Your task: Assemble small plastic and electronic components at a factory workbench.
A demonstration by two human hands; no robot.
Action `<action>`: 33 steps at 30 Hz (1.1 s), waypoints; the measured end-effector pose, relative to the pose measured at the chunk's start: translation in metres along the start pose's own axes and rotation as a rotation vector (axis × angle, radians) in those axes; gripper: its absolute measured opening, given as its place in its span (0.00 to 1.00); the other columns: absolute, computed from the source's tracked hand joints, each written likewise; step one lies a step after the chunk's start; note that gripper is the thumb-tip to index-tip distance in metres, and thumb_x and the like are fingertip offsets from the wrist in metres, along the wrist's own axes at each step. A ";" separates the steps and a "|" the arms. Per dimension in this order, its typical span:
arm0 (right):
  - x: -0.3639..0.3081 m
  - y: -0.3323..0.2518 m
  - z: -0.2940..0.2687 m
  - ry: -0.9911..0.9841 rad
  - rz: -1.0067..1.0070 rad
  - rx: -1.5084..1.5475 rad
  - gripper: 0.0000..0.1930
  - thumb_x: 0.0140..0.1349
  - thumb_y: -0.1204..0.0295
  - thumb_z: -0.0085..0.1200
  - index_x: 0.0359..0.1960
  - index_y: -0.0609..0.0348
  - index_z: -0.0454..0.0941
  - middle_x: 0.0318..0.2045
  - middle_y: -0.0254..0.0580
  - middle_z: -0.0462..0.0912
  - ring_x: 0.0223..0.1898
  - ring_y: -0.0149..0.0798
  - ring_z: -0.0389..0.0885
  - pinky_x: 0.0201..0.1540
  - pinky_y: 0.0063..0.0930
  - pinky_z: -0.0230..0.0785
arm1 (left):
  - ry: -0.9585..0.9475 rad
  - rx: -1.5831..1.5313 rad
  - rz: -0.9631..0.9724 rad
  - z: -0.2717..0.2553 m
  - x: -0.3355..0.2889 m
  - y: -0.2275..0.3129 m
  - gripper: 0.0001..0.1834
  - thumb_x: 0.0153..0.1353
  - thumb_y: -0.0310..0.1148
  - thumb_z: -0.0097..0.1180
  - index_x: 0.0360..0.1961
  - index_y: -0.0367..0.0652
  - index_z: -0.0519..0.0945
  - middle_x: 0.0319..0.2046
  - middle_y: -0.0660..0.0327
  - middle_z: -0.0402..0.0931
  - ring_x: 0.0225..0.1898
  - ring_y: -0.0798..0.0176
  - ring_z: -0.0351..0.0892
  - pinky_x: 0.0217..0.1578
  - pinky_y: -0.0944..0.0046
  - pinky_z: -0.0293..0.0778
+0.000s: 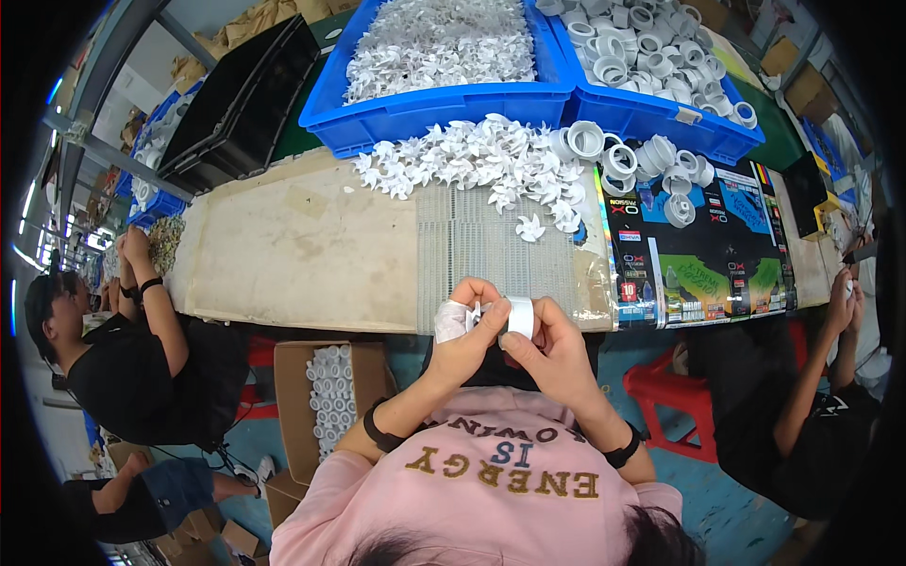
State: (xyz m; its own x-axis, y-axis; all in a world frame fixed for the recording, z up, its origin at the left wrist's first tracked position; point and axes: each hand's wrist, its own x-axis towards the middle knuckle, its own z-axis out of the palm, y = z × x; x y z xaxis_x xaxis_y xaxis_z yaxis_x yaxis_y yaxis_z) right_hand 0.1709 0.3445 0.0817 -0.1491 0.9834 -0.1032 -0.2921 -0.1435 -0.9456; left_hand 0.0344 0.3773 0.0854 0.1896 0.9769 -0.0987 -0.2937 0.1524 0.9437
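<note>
At the near edge of the table, my two hands are close together in front of my chest. My right hand (554, 347) grips a short white plastic pipe collar (520, 313) between thumb and fingers. My left hand (464, 341), with a white wrapping on its fingers, is closed beside the collar's left end. A small white star-shaped vane wheel (474, 313) shows partly between its fingers and thumb. Whether the wheel touches the collar I cannot tell. Beyond the hands, a loose pile of white vane wheels (453, 162) spreads across the table.
One blue bin (425, 118) is heaped with vane wheels, another blue bin (651, 127) with white collars. Several collars (618, 160) lie on a printed dark board (698, 255). A cardboard box (300, 415) of white parts stands lower left. People sit at both sides, one by a red stool (675, 401).
</note>
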 end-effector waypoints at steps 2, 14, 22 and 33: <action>0.001 -0.007 -0.004 -0.054 -0.068 -0.133 0.14 0.58 0.74 0.59 0.30 0.58 0.62 0.28 0.29 0.70 0.26 0.18 0.64 0.27 0.14 0.58 | 0.001 -0.075 -0.084 -0.005 -0.001 0.001 0.10 0.63 0.36 0.55 0.30 0.44 0.69 0.24 0.71 0.65 0.22 0.79 0.58 0.22 0.77 0.54; 0.001 -0.007 0.010 -0.057 -0.274 -0.187 0.30 0.53 0.79 0.59 0.59 0.66 0.62 0.47 0.47 0.77 0.46 0.34 0.77 0.43 0.25 0.72 | 0.048 -0.572 -0.286 -0.023 0.008 -0.006 0.14 0.66 0.39 0.38 0.27 0.42 0.70 0.46 0.51 0.73 0.55 0.55 0.68 0.50 0.55 0.70; 0.004 0.001 0.011 -0.024 -0.290 -0.347 0.30 0.53 0.74 0.62 0.58 0.66 0.65 0.47 0.50 0.77 0.45 0.38 0.78 0.43 0.27 0.73 | -0.029 -0.357 -0.186 -0.010 0.001 0.009 0.19 0.66 0.39 0.38 0.48 0.35 0.70 0.56 0.47 0.68 0.61 0.52 0.64 0.57 0.53 0.67; -0.002 -0.009 0.011 -0.040 -0.359 -0.532 0.31 0.52 0.71 0.64 0.57 0.67 0.65 0.44 0.55 0.77 0.38 0.43 0.80 0.40 0.29 0.73 | -0.086 -0.295 -0.180 -0.007 -0.005 0.017 0.24 0.67 0.41 0.36 0.55 0.33 0.67 0.56 0.47 0.68 0.61 0.53 0.64 0.60 0.54 0.63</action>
State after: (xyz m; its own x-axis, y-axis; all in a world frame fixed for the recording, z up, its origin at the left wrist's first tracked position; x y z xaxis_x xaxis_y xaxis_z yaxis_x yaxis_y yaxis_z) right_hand 0.1629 0.3423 0.0937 -0.1674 0.9537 0.2499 0.1763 0.2783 -0.9442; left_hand 0.0223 0.3759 0.0995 0.3370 0.9163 -0.2165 -0.5037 0.3697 0.7808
